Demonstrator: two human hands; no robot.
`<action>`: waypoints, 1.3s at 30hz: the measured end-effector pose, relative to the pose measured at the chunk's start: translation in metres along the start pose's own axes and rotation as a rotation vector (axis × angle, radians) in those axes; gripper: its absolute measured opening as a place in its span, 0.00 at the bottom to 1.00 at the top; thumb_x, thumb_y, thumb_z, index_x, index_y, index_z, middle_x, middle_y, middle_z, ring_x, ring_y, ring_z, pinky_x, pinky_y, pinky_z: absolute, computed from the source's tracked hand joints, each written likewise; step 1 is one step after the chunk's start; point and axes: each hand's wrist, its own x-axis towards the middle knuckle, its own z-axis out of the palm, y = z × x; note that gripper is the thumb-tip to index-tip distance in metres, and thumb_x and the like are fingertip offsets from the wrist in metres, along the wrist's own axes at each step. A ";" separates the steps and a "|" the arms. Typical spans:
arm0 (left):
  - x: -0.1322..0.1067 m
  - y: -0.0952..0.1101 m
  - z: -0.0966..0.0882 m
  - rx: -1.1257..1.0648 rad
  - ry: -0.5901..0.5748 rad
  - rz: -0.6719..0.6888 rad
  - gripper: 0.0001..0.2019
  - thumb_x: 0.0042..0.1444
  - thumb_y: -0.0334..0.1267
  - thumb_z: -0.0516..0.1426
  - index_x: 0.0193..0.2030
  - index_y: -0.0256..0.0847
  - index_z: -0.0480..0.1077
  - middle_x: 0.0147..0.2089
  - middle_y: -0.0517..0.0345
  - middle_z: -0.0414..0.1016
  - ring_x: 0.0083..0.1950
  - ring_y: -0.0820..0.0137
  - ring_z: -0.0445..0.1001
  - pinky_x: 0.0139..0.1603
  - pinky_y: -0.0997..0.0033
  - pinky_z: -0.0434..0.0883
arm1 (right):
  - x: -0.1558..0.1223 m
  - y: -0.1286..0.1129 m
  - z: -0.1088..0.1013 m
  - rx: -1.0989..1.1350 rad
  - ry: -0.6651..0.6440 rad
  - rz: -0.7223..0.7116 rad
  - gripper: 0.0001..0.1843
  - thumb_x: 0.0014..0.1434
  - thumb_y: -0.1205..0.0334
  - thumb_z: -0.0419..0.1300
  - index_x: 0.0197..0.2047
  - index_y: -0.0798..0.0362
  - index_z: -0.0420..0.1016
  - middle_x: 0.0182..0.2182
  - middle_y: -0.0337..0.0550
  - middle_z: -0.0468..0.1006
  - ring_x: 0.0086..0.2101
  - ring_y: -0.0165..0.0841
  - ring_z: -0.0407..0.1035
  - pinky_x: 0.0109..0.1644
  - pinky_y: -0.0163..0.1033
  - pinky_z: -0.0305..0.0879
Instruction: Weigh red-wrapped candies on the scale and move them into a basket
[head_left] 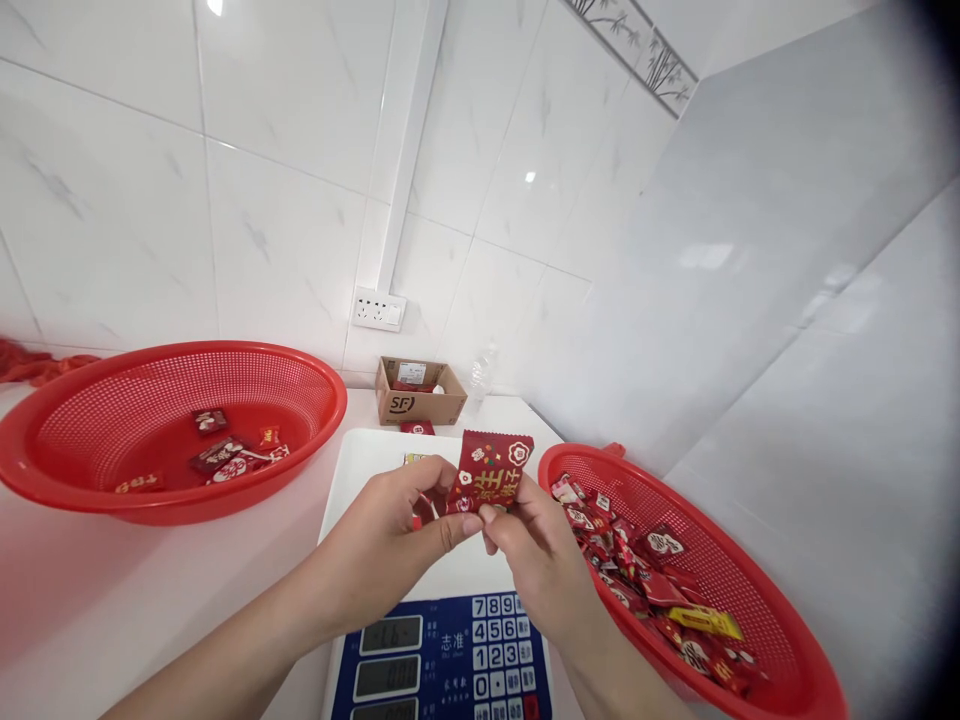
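Both my hands hold a small red packet [491, 472] with gold lettering, upright above the white pan of an electronic scale [360, 470]. My left hand [394, 535] pinches its lower left edge with thumb and fingers closed. My right hand [529, 555] pinches the bottom edge from the right. The scale's blue keypad and displays [442, 655] lie below my wrists. Something small and red shows between my left fingers, unclear what.
A large red basket [45, 440] on the left holds a few red packets. Another red basket [757, 590] on the right holds several wrapped sweets. A small cardboard box [418, 392] stands by the tiled wall under a socket [379, 310].
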 end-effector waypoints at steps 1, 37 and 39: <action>0.000 0.000 0.000 0.001 -0.001 -0.001 0.06 0.57 0.40 0.55 0.33 0.41 0.68 0.36 0.59 0.74 0.38 0.69 0.70 0.39 0.69 0.65 | 0.000 0.001 0.000 0.010 -0.001 0.002 0.04 0.53 0.63 0.52 0.29 0.50 0.66 0.20 0.33 0.59 0.22 0.29 0.54 0.25 0.35 0.51; 0.004 -0.007 0.000 -0.117 -0.029 0.010 0.08 0.60 0.42 0.52 0.37 0.39 0.66 0.35 0.57 0.71 0.37 0.70 0.68 0.37 0.70 0.66 | -0.004 0.012 0.008 0.040 0.025 0.062 0.09 0.56 0.57 0.57 0.37 0.50 0.73 0.23 0.35 0.66 0.23 0.28 0.59 0.26 0.33 0.59; 0.004 -0.005 -0.001 -0.074 -0.006 0.013 0.09 0.61 0.42 0.51 0.36 0.39 0.65 0.33 0.58 0.71 0.35 0.70 0.69 0.35 0.70 0.66 | -0.005 0.014 0.008 0.042 -0.013 0.075 0.11 0.57 0.56 0.56 0.42 0.50 0.73 0.25 0.36 0.69 0.24 0.29 0.61 0.28 0.34 0.60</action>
